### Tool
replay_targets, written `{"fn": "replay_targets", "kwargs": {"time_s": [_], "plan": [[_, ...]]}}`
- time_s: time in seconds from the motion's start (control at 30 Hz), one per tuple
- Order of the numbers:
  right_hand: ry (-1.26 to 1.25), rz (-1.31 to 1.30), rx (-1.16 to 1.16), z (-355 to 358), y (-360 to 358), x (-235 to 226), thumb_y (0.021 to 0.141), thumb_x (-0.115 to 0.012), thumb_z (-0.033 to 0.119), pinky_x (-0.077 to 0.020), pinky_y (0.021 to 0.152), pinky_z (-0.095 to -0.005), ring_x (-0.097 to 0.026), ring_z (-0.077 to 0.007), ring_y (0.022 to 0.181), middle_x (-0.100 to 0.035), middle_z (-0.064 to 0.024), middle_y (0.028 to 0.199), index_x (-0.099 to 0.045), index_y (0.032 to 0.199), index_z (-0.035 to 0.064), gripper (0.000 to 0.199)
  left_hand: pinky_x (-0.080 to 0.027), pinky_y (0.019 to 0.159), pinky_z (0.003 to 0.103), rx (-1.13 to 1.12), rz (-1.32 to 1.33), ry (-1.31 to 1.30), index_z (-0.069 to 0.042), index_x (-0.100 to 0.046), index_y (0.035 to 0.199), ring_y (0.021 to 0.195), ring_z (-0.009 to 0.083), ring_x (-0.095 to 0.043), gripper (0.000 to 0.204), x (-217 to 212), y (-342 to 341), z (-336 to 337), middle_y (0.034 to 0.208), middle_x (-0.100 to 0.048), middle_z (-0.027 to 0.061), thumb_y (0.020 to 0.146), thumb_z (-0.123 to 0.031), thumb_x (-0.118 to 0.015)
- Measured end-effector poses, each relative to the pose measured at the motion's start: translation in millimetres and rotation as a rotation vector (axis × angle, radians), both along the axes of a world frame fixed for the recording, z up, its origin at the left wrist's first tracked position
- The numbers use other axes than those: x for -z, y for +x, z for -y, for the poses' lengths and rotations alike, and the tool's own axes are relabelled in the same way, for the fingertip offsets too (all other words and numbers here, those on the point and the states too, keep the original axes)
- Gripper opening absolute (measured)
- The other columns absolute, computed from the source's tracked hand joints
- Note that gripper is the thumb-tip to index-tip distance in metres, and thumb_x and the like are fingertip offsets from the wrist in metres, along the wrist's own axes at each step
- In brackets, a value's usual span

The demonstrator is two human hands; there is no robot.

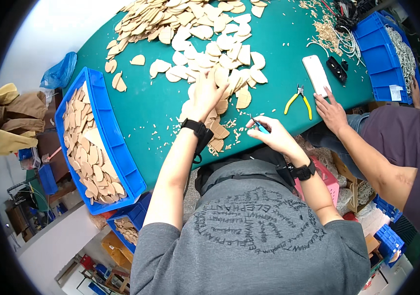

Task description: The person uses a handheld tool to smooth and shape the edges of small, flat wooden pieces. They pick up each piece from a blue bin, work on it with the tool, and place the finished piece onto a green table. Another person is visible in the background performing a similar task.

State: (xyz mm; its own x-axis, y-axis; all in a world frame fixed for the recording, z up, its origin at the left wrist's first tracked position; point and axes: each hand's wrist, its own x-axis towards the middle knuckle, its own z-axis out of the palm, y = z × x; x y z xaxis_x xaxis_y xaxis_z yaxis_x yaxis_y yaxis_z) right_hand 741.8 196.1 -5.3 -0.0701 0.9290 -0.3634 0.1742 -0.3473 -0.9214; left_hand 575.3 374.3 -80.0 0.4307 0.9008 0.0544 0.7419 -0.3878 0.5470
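My left hand (209, 94) reaches onto a heap of flat beige rounded pieces (201, 32), its fingers apart and touching the pieces under them. Whether a piece is between the fingertips is hard to see. In my right hand (278, 136), near the table's front edge, are small blue-handled nippers (263, 129), their dark tip pointing toward the heap. Just left of the nippers, small beige scraps (237, 129) lie scattered on the green table (136, 105). More beige pieces (216, 129) lie beneath and beside my left forearm.
A blue crate (134, 172) full of beige pieces stands at the left. Yellow-handled pliers (298, 101) lie to the right. A co-worker's hand (332, 112) touches a white phone-like slab (316, 73). Beyond are a black case (336, 70) and another blue crate (374, 56).
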Motion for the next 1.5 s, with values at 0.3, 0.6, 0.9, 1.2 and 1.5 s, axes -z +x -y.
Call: {"fn": "replay_targets", "kwargs": {"time_s": [0.3, 0.6, 0.9, 1.2, 1.5], "plan": [[0.008, 0.018, 0.038, 7.0, 48.3, 15.3, 0.08, -0.07, 0.027, -0.0423, 0.062, -0.0257, -0.05, -0.0093, 0.066, -0.058, -0.0019, 0.073, -0.064, 0.093, 0.0029, 0.028, -0.045, 0.088, 0.042, -0.095, -0.01, -0.072, -0.002, -0.051, 0.119, 0.103, 0.036, -0.056, 0.053, 31.6, 12.7, -18.5, 0.111, -0.058, 0.0208, 0.077, -0.027, -0.071], [0.022, -0.036, -0.045, -13.5, 49.5, 10.0, 0.08, -0.069, 0.027, -0.0435, 0.065, -0.0258, -0.053, -0.0101, 0.069, -0.061, -0.0032, 0.077, -0.064, 0.096, 0.0045, 0.028, -0.046, 0.085, 0.042, -0.19, -0.254, 0.008, 0.002, -0.061, 0.107, 0.097, 0.0358, -0.06, 0.045, 31.7, 24.6, -19.5, 0.101, -0.064, 0.0225, 0.078, -0.031, -0.069], [0.099, 0.035, 0.086, -19.4, 59.1, 1.0, 0.08, -0.07, 0.025, -0.044, 0.063, -0.0242, -0.052, -0.0071, 0.067, -0.059, -0.0018, 0.073, -0.063, 0.099, 0.003, 0.029, -0.048, 0.084, 0.034, -0.344, 0.353, -0.397, -0.001, -0.057, 0.114, 0.099, 0.0256, -0.061, 0.041, -20.7, 31.7, 8.8, 0.108, -0.063, 0.0136, 0.083, -0.026, -0.068], [0.263, -0.052, 0.337, -37.4, 38.4, -5.6, 0.082, -0.07, 0.019, -0.0356, 0.053, -0.023, -0.04, -0.0042, 0.062, -0.053, 0.0029, 0.068, -0.059, 0.086, 0.0004, 0.022, -0.054, 0.072, 0.029, -0.312, 0.985, -0.881, -0.007, -0.051, 0.118, 0.091, 0.0134, -0.061, 0.033, -97.1, 48.7, 98.0, 0.108, -0.057, 0.0048, 0.089, -0.018, -0.062], [0.147, -0.303, 0.169, -42.9, 46.3, -19.9, 0.083, -0.069, 0.019, -0.0422, 0.056, -0.0211, -0.051, -0.004, 0.064, -0.058, 0.0018, 0.072, -0.062, 0.087, 0.0002, 0.021, -0.057, 0.076, 0.03, -0.234, 0.977, -1.005, 0.002, -0.052, 0.118, 0.09, 0.0176, -0.065, 0.037, -118.0, 5.9, 88.8, 0.107, -0.063, 0.0114, 0.094, -0.025, -0.056]]}}
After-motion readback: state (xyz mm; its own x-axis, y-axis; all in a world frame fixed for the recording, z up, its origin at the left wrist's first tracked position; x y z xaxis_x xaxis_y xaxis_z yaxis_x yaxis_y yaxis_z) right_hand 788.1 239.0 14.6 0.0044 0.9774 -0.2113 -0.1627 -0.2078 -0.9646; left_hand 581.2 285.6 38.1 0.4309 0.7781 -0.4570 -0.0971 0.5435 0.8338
